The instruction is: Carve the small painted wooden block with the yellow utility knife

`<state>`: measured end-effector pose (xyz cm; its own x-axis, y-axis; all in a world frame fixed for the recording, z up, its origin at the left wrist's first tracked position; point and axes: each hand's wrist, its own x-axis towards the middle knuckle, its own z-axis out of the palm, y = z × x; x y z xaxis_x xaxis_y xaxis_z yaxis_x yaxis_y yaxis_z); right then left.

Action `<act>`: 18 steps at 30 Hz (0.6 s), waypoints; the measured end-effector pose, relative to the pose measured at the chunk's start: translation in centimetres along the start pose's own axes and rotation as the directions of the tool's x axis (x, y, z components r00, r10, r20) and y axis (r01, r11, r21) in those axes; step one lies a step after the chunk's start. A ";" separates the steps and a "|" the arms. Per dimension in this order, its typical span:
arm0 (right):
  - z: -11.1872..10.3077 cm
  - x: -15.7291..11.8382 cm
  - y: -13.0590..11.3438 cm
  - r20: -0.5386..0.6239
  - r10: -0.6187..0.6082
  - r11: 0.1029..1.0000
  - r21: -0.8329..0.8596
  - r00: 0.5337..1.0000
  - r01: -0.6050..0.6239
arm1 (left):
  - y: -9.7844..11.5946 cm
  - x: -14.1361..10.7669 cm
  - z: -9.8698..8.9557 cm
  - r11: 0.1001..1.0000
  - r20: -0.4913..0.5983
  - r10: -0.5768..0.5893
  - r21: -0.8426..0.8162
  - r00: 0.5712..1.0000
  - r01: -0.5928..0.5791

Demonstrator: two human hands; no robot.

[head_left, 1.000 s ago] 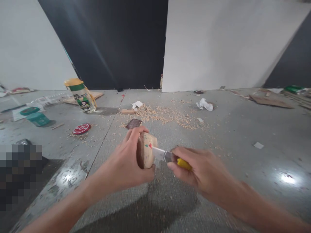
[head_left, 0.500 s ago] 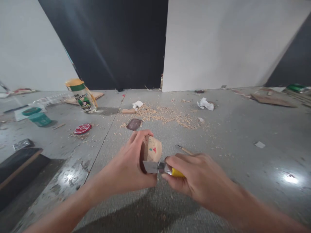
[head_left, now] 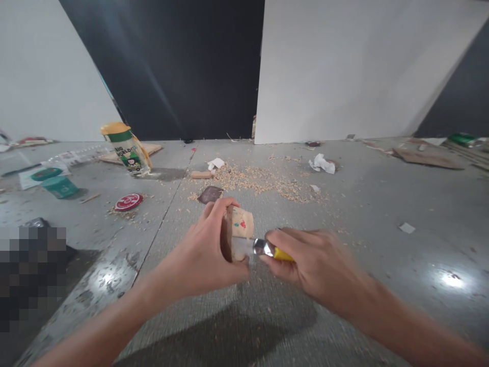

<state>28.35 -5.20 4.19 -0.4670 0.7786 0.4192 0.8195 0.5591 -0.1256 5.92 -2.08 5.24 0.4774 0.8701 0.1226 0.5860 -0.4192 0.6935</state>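
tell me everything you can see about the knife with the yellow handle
The knife has a flat, pale metal-looking blade, a shiny collar and a yellow handle, partly hidden in the gripping right hand. It lies nearly level, blade pointing left across the lower face of the pale block in the left hand; whether it cuts in is unclear.

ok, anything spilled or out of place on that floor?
Yes: loose pale bits lie scattered across the floor beyond the block, like a spill or shavings. Crumpled white paper to their right looks like litter. The yellow-topped bottle appears tilted, possibly just lens distortion.
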 end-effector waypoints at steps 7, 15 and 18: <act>-1.0 0.4 3.7 -0.071 0.285 0.958 -0.004 0.956 -0.286 | -0.2 -0.4 -0.7 0.994 0.060 -0.089 0.073 0.994 0.084; -0.1 -0.1 -2.0 0.164 0.073 0.987 0.130 0.984 -0.095 | -0.4 -0.1 0.2 0.998 0.055 -0.054 0.010 0.997 0.054; 0.1 -0.1 -2.1 0.165 0.052 0.991 0.114 0.985 -0.072 | -0.5 -0.2 0.4 0.999 0.042 -0.031 0.014 0.999 0.030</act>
<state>26.67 -6.46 4.35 -0.4719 0.8431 0.2577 0.8078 0.5306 -0.2568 5.79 -2.18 4.53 0.4860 0.8710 0.0714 0.6095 -0.3964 0.6866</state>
